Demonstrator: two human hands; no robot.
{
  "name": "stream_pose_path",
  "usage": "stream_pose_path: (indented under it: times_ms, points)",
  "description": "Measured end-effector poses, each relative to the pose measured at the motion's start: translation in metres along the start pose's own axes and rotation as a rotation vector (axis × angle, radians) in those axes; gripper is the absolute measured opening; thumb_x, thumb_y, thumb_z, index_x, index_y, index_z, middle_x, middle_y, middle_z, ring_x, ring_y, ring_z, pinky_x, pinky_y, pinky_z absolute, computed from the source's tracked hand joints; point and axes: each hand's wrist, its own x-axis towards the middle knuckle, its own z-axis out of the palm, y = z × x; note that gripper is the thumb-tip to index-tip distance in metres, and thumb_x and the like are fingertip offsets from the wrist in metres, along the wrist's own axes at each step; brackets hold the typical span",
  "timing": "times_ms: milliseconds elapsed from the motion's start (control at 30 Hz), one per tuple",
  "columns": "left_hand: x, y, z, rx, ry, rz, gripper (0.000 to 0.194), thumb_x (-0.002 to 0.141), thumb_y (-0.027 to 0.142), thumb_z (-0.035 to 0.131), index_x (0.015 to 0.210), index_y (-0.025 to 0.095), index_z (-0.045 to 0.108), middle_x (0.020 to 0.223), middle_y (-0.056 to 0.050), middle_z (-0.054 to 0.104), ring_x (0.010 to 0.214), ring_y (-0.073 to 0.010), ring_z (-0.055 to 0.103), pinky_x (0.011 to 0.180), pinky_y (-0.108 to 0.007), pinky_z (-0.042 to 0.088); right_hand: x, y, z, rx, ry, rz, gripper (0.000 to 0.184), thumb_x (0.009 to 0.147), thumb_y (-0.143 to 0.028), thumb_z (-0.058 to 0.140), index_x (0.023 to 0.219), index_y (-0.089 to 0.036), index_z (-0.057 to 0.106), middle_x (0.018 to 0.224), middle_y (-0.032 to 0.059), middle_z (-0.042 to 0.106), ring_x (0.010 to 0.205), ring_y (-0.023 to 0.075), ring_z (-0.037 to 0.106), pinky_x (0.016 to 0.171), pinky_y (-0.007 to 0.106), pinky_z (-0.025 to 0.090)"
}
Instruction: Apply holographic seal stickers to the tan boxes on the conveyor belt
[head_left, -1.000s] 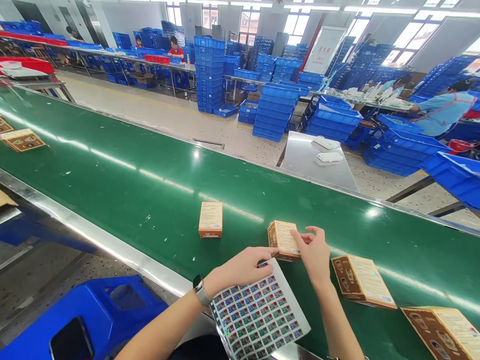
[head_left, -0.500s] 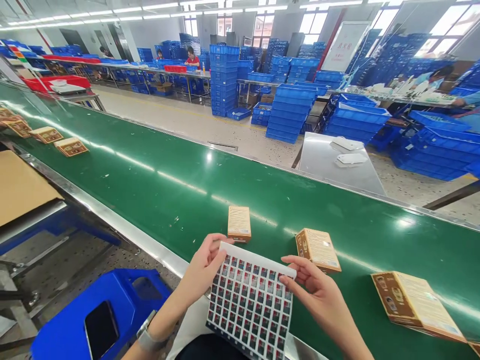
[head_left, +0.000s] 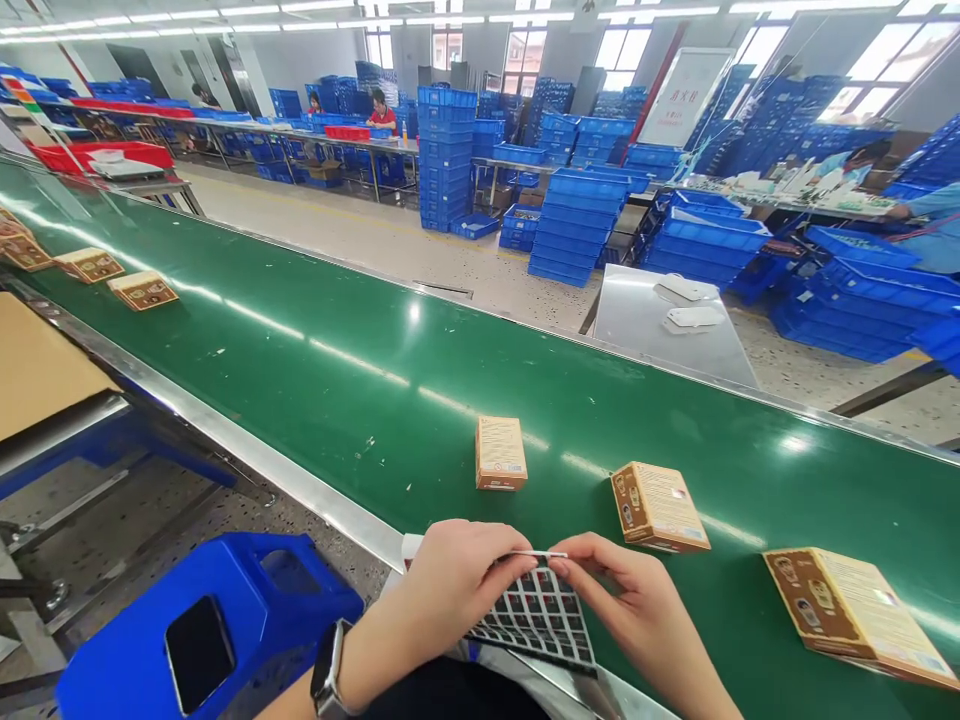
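Note:
My left hand point(head_left: 450, 590) and my right hand point(head_left: 630, 600) both grip the top edge of a sheet of small stickers point(head_left: 538, 618), held nearly flat at the near rim of the green conveyor belt point(head_left: 315, 370). Just beyond my fingers lie three small cardboard boxes on the belt: an orange one point(head_left: 500, 452), a brown one point(head_left: 658, 505) and a larger brown one point(head_left: 851, 612) at the right. A watch sits on my left wrist point(head_left: 327, 675).
A blue plastic stool point(head_left: 202, 630) with a phone point(head_left: 199, 652) on it stands at the lower left. More boxes point(head_left: 142, 290) lie far left on the belt. Stacks of blue crates point(head_left: 562, 215), a steel table point(head_left: 667, 320) and seated workers point(head_left: 922, 225) lie beyond.
The sticker sheet went from tilted up facing me to nearly flat, with both hands closing together on its top edge. The boxes on the belt have shifted slightly in view.

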Motion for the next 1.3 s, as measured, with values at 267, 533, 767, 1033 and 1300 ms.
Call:
stream_pose_path:
  times_ms: [267,533,767,1033,1300]
  points:
    - [0.001,0.001,-0.008,0.052,-0.138,-0.069,0.024,0.102,0.032,0.046,0.089,0.024,0.064,0.079,0.004,0.072,0.069,-0.0132,0.065,0.063,-0.023,0.038,0.0,0.009,-0.004,-0.187,0.064,-0.177,0.017,0.095,-0.038,0.058,0.102,-0.028,0.069,0.1,0.0018,0.075,0.089,0.0187,0.072,0.079,0.027,0.058]
    - [0.004,-0.006,0.0,0.166,-0.171,-0.116,0.027,0.102,0.032,0.044,0.089,0.023,0.065,0.08,0.001,0.074,0.07,-0.017,0.068,0.061,-0.025,0.038,0.005,0.009,0.005,-0.648,0.189,-0.556,0.016,0.096,-0.017,0.051,0.1,-0.024,0.065,0.117,0.009,0.069,0.108,0.0266,0.066,0.087,0.043,0.058]
    - [0.014,-0.026,0.014,0.095,-0.137,-0.166,0.025,0.101,0.032,0.047,0.089,0.023,0.067,0.094,-0.001,0.076,0.092,-0.0197,0.07,0.08,-0.029,0.051,0.011,0.047,-0.003,-0.159,0.238,-0.172,0.015,0.09,-0.037,0.062,0.085,-0.025,0.069,0.119,0.0082,0.069,0.111,0.0277,0.064,0.097,0.047,0.052]
    - [0.041,-0.047,0.039,0.071,-0.271,0.178,0.019,0.097,0.023,0.054,0.083,0.018,0.065,0.16,-0.006,0.032,0.149,-0.0226,0.026,0.124,-0.047,0.021,0.071,0.108,-0.018,0.452,0.492,0.336,0.045,0.067,-0.055,0.077,0.093,-0.017,0.076,0.114,0.0122,0.073,0.107,0.0311,0.065,0.086,0.042,0.057]
    - [0.048,-0.044,0.053,0.04,-0.317,0.187,0.019,0.097,0.021,0.053,0.086,0.019,0.069,0.16,-0.004,0.033,0.15,-0.0194,0.025,0.125,-0.045,0.021,0.071,0.112,-0.01,0.478,0.587,0.381,0.047,0.065,-0.057,0.076,0.088,-0.016,0.071,0.095,0.0105,0.076,0.081,0.0269,0.071,0.065,0.034,0.058]
